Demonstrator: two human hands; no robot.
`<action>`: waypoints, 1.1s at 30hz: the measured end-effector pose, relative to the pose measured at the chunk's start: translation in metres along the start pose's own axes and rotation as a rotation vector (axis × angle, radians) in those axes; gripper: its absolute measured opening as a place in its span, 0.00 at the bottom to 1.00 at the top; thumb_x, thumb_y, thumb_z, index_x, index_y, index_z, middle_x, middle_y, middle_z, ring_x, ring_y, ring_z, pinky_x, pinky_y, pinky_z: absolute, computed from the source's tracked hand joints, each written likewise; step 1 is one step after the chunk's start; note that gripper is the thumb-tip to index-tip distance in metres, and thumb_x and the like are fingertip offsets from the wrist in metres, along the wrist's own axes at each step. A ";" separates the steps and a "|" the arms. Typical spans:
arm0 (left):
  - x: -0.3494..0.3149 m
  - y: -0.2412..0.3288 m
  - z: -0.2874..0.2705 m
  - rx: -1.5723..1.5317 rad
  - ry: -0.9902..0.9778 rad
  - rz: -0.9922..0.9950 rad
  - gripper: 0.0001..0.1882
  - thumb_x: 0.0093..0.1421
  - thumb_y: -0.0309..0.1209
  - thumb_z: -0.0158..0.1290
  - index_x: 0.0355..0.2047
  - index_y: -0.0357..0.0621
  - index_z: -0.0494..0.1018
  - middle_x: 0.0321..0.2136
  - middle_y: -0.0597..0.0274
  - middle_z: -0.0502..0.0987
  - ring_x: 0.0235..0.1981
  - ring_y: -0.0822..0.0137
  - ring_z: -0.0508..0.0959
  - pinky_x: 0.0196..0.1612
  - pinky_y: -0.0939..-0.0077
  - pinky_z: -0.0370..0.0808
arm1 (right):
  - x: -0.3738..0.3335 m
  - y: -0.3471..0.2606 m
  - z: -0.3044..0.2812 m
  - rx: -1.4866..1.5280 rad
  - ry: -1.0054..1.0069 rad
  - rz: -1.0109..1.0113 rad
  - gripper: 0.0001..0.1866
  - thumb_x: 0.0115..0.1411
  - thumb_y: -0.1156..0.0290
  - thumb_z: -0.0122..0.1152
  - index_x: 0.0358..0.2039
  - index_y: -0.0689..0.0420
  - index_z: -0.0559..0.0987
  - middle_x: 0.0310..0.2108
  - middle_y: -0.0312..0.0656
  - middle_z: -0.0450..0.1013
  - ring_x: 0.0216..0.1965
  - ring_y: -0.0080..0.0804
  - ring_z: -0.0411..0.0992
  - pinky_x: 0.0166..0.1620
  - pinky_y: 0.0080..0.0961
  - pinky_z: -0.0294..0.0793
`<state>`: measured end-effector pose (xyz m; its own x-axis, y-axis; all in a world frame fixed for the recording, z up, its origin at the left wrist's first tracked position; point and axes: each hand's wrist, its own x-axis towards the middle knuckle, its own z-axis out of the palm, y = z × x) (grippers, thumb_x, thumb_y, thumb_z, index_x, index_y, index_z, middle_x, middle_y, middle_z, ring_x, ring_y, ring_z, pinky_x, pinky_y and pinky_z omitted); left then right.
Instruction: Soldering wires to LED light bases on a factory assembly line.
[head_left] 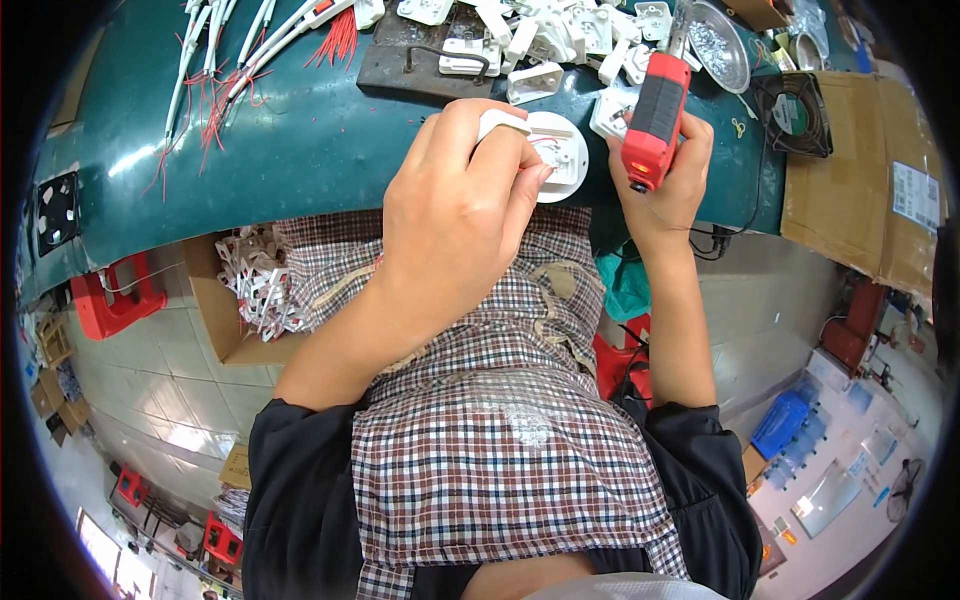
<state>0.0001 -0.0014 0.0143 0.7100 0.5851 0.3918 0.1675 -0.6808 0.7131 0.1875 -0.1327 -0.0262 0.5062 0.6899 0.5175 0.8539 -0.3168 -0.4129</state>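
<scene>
My left hand is closed in a pinch at the edge of a round white plastic base. Thin red wire shows at its fingertips, over the white fittings inside the base. A white band or strip lies across the index finger; I cannot tell whether it is tape or a part. Wrapped round the handle of a red-and-black tool that looks like a soldering gun is my right hand. The tool's metal end points away from me. A small white housing lies beside the right fingers.
White plastic housings are heaped at the back of the green table. A dark block with a metal handle, red-wired white leads, a round metal tray, a small fan and a cardboard box surround the work.
</scene>
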 end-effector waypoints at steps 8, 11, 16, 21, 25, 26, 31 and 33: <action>0.004 -0.005 -0.006 -0.044 -0.055 0.031 0.12 0.53 0.24 0.67 0.36 0.42 0.76 0.45 0.54 0.79 0.38 0.60 0.82 0.30 0.74 0.82 | -0.010 0.011 -0.015 0.121 -0.094 0.075 0.32 0.52 0.83 0.74 0.53 0.63 0.65 0.47 0.43 0.72 0.47 0.35 0.80 0.48 0.29 0.82; 0.006 -0.008 -0.010 -0.049 -0.078 0.049 0.16 0.51 0.23 0.69 0.38 0.43 0.75 0.46 0.54 0.79 0.41 0.62 0.82 0.31 0.75 0.82 | -0.009 0.010 -0.017 0.121 -0.107 0.059 0.32 0.52 0.84 0.73 0.53 0.64 0.64 0.48 0.43 0.71 0.47 0.34 0.81 0.48 0.27 0.83; 0.005 -0.008 -0.025 -0.299 -0.018 -0.075 0.21 0.49 0.24 0.71 0.42 0.44 0.75 0.43 0.61 0.79 0.41 0.68 0.80 0.36 0.77 0.80 | -0.005 0.011 -0.016 0.188 -0.126 0.118 0.30 0.53 0.83 0.73 0.52 0.64 0.66 0.48 0.42 0.70 0.46 0.33 0.80 0.47 0.26 0.83; -0.005 -0.029 -0.089 -0.428 -0.078 -0.338 0.31 0.49 0.23 0.71 0.53 0.43 0.73 0.43 0.64 0.79 0.42 0.74 0.79 0.41 0.82 0.77 | 0.000 0.013 -0.011 0.093 -0.040 0.049 0.26 0.53 0.78 0.75 0.48 0.63 0.70 0.47 0.45 0.70 0.44 0.36 0.75 0.47 0.33 0.78; -0.043 -0.051 -0.171 -0.265 -0.147 -0.565 0.34 0.49 0.21 0.69 0.57 0.42 0.71 0.44 0.62 0.78 0.44 0.73 0.79 0.44 0.81 0.77 | 0.010 0.011 -0.002 0.002 0.053 0.003 0.31 0.49 0.76 0.78 0.50 0.62 0.70 0.46 0.47 0.70 0.45 0.45 0.74 0.48 0.37 0.75; -0.054 -0.061 -0.186 -0.161 -0.196 -0.632 0.33 0.49 0.21 0.69 0.56 0.42 0.71 0.44 0.62 0.79 0.44 0.72 0.79 0.46 0.79 0.76 | 0.011 0.013 0.000 -0.073 0.085 -0.016 0.33 0.47 0.76 0.78 0.51 0.61 0.70 0.46 0.48 0.70 0.45 0.48 0.73 0.48 0.38 0.75; -0.098 -0.095 -0.230 0.405 -0.339 -0.730 0.26 0.52 0.25 0.66 0.52 0.44 0.72 0.42 0.56 0.79 0.41 0.60 0.78 0.49 0.68 0.74 | 0.014 0.019 0.006 -0.233 0.115 -0.036 0.33 0.48 0.74 0.77 0.53 0.62 0.70 0.45 0.49 0.71 0.46 0.51 0.73 0.49 0.39 0.74; -0.119 -0.125 -0.234 0.480 -0.362 -0.853 0.27 0.52 0.30 0.68 0.52 0.44 0.72 0.42 0.53 0.80 0.42 0.58 0.79 0.49 0.67 0.74 | 0.011 0.012 0.006 -0.174 0.126 0.073 0.29 0.54 0.73 0.75 0.53 0.62 0.70 0.44 0.47 0.74 0.45 0.48 0.75 0.50 0.38 0.75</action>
<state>-0.2658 0.1173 0.0146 0.3771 0.8411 -0.3878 0.9080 -0.2532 0.3339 0.2028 -0.1248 -0.0301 0.5691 0.5778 0.5850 0.8170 -0.4776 -0.3230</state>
